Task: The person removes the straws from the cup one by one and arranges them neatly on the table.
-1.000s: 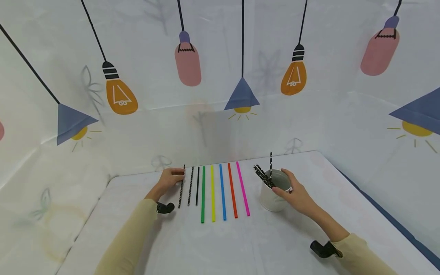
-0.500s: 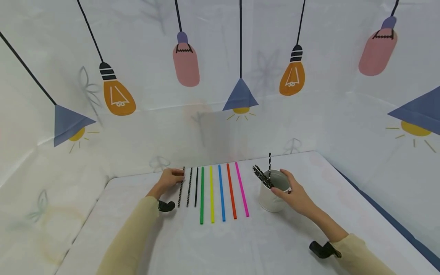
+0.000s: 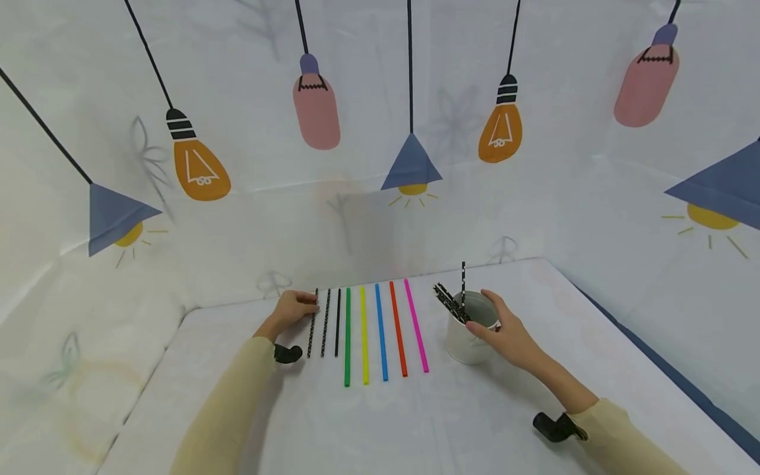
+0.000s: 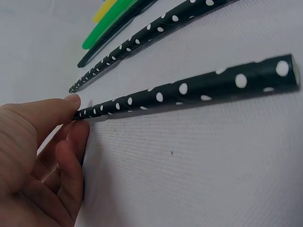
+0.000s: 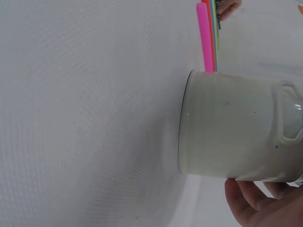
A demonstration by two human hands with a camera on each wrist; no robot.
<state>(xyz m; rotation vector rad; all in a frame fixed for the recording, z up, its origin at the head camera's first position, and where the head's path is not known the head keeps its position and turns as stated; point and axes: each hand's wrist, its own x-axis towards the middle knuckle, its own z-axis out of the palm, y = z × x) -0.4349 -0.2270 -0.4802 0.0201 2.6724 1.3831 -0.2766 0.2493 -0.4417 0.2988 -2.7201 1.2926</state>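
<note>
The left hand pinches a dotted straw near its far end on the worktop; the right hand, spread wide, grips a cup holding more dotted straws. Coloured straws lie between them.

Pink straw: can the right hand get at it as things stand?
Probably not directly: the right hand grips the white pail, which stands between it and the pink straw, though nothing lies over the straw.
</note>
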